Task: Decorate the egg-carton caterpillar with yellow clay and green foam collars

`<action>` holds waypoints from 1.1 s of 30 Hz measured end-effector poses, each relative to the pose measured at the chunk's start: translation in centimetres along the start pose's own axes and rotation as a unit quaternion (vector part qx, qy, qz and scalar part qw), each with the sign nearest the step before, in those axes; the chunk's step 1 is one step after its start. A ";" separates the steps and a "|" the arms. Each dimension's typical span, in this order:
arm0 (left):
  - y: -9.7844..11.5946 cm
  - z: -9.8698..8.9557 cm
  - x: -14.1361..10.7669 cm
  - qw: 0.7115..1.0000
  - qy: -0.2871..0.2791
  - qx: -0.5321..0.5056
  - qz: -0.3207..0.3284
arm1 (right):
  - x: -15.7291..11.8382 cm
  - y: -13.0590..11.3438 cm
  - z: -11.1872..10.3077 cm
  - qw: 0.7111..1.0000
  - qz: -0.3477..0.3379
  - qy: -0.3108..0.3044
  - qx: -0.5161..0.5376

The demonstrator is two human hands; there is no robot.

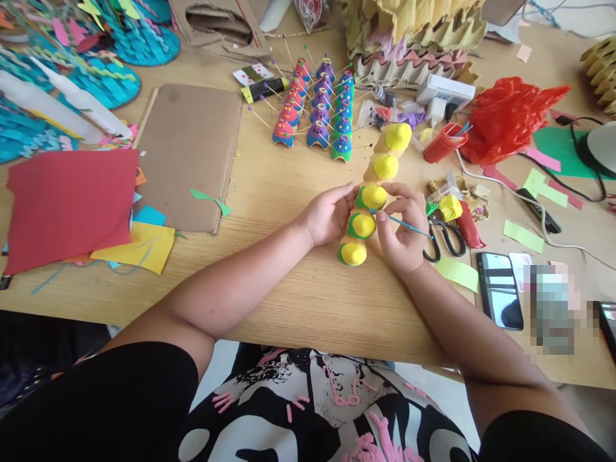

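An egg-carton strip (363, 225) with several humps stands before me, its humps capped in yellow. Green covers the lower sides of the nearer humps, while the farther ones show bare tan carton. My left hand (331, 215) steadies the strip from its left side, fingers curled against it. In my right hand (404, 226) a thin blue stick (409, 226) is pinched, its tip at the middle hump. Farther back stand three finished-looking strips: a red and blue one (289, 112), a purple one (318, 112) and a blue and green one (342, 115), with pins stuck in them.
Scissors (447, 237), a phone (500, 289) and a red cup (445, 141) lie or stand to the right, near a red plastic bag (510, 122). On the left are a cardboard sheet (187, 154), red paper (72, 205) and glue bottles (86, 99). Egg trays (414, 38) are stacked behind.
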State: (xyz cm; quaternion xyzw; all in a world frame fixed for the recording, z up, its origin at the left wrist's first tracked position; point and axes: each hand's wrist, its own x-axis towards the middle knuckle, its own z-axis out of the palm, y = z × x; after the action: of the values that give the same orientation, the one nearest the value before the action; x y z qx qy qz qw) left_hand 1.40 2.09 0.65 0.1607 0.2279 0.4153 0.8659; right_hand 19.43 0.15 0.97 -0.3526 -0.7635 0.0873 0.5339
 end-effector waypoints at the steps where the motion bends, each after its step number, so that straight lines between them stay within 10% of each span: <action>1: -0.1 -0.1 0.1 1.000 0.004 0.008 0.005 | 0.0 0.1 -0.1 1.000 0.019 0.003 0.013; 33: -0.9 0.0 -0.1 0.993 0.034 0.110 -0.017 | -1.2 -0.7 -3.0 0.959 0.256 -0.044 0.112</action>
State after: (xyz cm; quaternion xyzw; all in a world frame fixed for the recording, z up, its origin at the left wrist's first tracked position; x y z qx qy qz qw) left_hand 1.94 1.49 0.31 0.2369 0.3039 0.3779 0.8418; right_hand 22.00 -1.87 1.65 -0.4703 -0.6557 0.3216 0.4955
